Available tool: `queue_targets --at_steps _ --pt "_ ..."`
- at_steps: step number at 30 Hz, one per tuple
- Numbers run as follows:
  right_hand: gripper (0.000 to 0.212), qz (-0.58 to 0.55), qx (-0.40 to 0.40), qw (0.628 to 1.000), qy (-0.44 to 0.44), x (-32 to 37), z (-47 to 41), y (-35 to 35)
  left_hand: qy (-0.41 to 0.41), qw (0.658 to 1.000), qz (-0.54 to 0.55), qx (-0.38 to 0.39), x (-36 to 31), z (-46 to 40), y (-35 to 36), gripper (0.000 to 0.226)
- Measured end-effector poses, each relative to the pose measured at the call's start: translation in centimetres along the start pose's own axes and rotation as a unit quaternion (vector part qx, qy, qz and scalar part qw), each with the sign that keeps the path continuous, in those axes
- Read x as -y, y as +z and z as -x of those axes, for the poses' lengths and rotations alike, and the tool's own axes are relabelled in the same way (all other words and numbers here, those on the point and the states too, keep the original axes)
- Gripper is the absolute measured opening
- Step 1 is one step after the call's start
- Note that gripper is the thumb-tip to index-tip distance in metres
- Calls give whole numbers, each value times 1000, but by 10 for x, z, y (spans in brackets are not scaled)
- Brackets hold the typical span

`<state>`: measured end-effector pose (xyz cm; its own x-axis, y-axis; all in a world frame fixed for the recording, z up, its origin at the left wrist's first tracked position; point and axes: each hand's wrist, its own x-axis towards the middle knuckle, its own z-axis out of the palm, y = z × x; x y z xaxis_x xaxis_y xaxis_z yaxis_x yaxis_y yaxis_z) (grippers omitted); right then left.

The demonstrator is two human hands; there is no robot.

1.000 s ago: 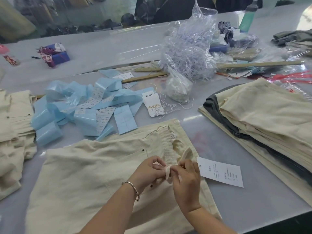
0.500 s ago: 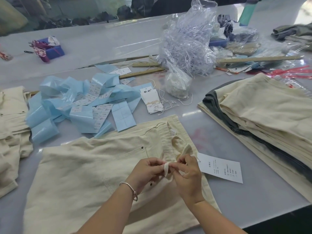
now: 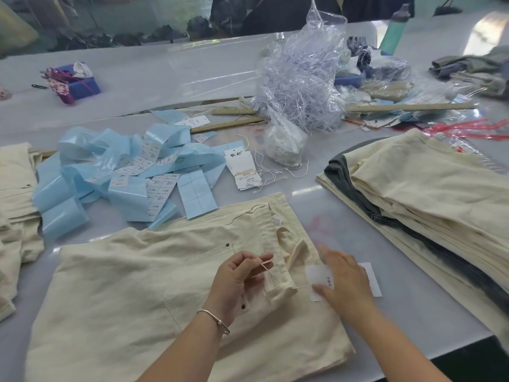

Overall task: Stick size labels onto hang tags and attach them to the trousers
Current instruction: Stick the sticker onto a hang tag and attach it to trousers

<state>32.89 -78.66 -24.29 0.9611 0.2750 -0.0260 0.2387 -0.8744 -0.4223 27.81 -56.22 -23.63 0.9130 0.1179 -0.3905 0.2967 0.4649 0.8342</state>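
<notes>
Cream trousers (image 3: 132,285) lie flat in front of me, waistband to the right. My left hand (image 3: 237,279) pinches the loop of a thin cream string (image 3: 265,267) that runs through a belt loop (image 3: 278,290). The string leads right to a white hang tag (image 3: 321,279), and my right hand (image 3: 344,282) lies over that tag with straight fingers. A bundle of further hang tags (image 3: 243,170) with strings sits beyond the trousers. Blue label backing strips (image 3: 124,172) carrying white size labels are heaped at the left.
A stack of folded cream and grey trousers (image 3: 429,194) fills the right side. More cream trousers (image 3: 13,216) lie at the left edge. A clear bag of plastic strips (image 3: 300,81), wooden rulers (image 3: 407,106), a small bag of strings (image 3: 285,144) and a green bottle (image 3: 394,31) stand further back.
My hands have drawn apart. The left now holds the string loop at the belt loop, and the right has moved right onto the hang tag, which has slid closer to the waistband.
</notes>
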Motion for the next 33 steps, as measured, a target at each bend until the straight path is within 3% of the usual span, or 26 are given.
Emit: queue_targets --at_steps 3,5,7,9,11,13,15,17,21,26,30,33 --pt "63 57 72 996 17 -4 -11 -4 -6 1000 11 25 -1 0 6 22" --pt "40 112 60 992 -8 5 -17 -14 -7 999 -13 34 -3 -1 10 20" --pt "16 96 -36 993 -60 10 -19 -19 0 999 -24 45 -5 -1 13 12" --pt "20 42 -201 971 -118 11 -14 -20 6 998 -22 59 -8 -3 15 11" --pt "18 26 -284 944 -165 19 -6 -23 7 997 -33 72 -9 -4 17 14" --pt "16 41 -230 953 -191 24 2 -14 10 996 -47 81 -8 -4 21 8" --pt "5 68 -79 983 -151 23 7 2 16 994 -78 76 -6 -3 26 6" --pt "27 43 27 997 -64 17 11 15 24 990 -122 72 -3 -3 30 8" --pt "31 -57 10 998 -37 14 6 17 26 985 -160 64 3 -3 36 13" --pt "12 -8 4 996 -84 22 2 25 28 982 -183 45 12 -1 37 16" --pt "34 16 -35 990 -133 27 -2 26 43 980 -188 44 13 -1 38 14" --pt "22 59 -17 988 -139 29 -8 26 55 977 -201 53 13 1 42 12"
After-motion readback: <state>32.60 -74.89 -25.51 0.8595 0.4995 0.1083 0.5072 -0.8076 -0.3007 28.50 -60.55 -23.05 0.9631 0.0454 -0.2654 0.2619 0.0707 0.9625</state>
